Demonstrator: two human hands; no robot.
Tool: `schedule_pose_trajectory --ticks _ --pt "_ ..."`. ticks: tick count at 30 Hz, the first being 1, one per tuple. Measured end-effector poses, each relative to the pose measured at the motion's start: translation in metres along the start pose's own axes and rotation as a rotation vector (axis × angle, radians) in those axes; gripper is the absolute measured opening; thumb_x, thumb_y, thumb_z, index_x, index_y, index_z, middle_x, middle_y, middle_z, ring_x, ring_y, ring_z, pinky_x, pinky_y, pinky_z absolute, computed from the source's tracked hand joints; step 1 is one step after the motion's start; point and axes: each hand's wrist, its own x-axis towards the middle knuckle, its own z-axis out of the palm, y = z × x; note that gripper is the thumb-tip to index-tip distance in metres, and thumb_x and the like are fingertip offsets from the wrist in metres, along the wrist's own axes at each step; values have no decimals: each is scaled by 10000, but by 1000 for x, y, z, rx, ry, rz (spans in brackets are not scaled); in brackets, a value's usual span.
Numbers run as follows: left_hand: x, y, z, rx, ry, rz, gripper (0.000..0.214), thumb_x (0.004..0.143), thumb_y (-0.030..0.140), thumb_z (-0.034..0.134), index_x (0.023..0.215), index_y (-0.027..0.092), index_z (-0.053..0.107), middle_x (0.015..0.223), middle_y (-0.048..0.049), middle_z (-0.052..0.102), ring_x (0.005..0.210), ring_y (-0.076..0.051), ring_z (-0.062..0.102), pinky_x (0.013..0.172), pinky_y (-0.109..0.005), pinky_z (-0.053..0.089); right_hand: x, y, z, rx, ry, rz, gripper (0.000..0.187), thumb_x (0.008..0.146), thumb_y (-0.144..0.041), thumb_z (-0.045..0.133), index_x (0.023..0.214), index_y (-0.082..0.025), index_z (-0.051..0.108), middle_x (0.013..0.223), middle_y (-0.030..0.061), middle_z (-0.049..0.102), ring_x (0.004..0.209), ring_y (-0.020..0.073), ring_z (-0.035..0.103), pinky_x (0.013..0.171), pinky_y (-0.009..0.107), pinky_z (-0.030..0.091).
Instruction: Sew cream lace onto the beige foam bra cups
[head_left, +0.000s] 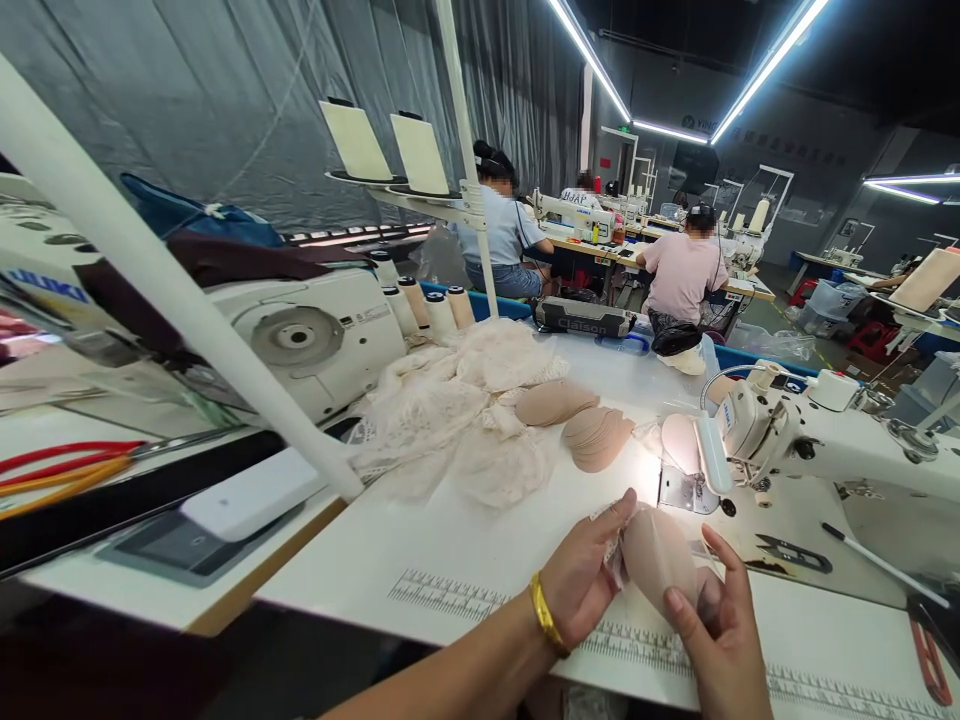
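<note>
Between my two hands is a beige bra cup (660, 555) with sheer lace fabric along its left edge. My left hand (585, 580), with a gold bracelet at the wrist, pinches the lace and the cup's left side. My right hand (720, 620) grips the lower right side, thumb on the face and fingers partly hidden behind. Just beyond lies the sewing machine's lit needle plate (686, 492), with another beige cup piece (680, 443) behind it. Stacked beige cup pads (596, 438) and a heap of cream lace (480, 400) lie farther left on the white table.
The white sewing machine (810, 430) stands at right, with thread snips (795, 552) and a white-handled tool (885, 565) before it. A slanted white pole (165, 270) crosses the left side. A printed ruler (450, 592) runs along the table's front. Several people sit farther back.
</note>
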Motion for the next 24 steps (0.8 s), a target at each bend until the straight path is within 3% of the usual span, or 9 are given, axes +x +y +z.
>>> schedule_pose_trajectory --ticks 5,12,15,17,20,22,24 --pt "-5 3 4 77 -62 42 447 621 394 964 886 96 762 830 -109 767 790 -247 709 745 -319 558 2 -2 -4 -4 -16 23 871 798 -564 802 1503 -291 370 1066 45 732 945 243 701 891 375 545" --pt "-2 0 5 90 -84 10 423 634 379 958 875 87 768 837 -116 761 779 -221 698 779 -307 560 0 -1 0 20 -18 24 858 806 -555 798 1498 -292 366 1103 52 733 956 243 702 929 398 538" --pt "0 8 4 158 -129 0 393 662 370 932 883 95 759 842 -102 752 788 -213 681 789 -313 554 0 2 -11 -7 -79 4 883 826 -541 783 1532 -283 318 1031 49 732 926 253 706 887 413 555" --pt "0 21 4 255 -244 3 361 720 396 882 904 115 750 860 -81 746 819 -208 678 808 -309 547 7 0 -28 -115 -163 -51 857 890 -502 725 1571 -282 253 994 48 727 889 242 708 831 395 568" --pt "6 44 6 669 -672 54 275 761 355 825 934 160 738 933 -56 743 888 -225 683 837 -324 542 33 -16 -56 -470 -314 -366 643 983 -353 617 1548 -274 319 997 56 720 878 212 693 783 337 556" --pt "16 54 11 1112 -1002 254 118 769 231 780 864 179 734 994 -51 745 937 -241 682 919 -375 516 59 -30 -68 -779 -455 -772 327 1005 -226 554 1328 -275 561 967 39 717 853 188 649 767 314 520" --pt "30 58 17 1525 -1200 534 111 743 70 715 768 178 717 1050 -48 749 992 -255 678 1018 -448 446 88 -41 -71 -1082 -537 -1131 212 1021 -124 494 1063 -255 655 972 30 726 865 182 608 767 318 474"
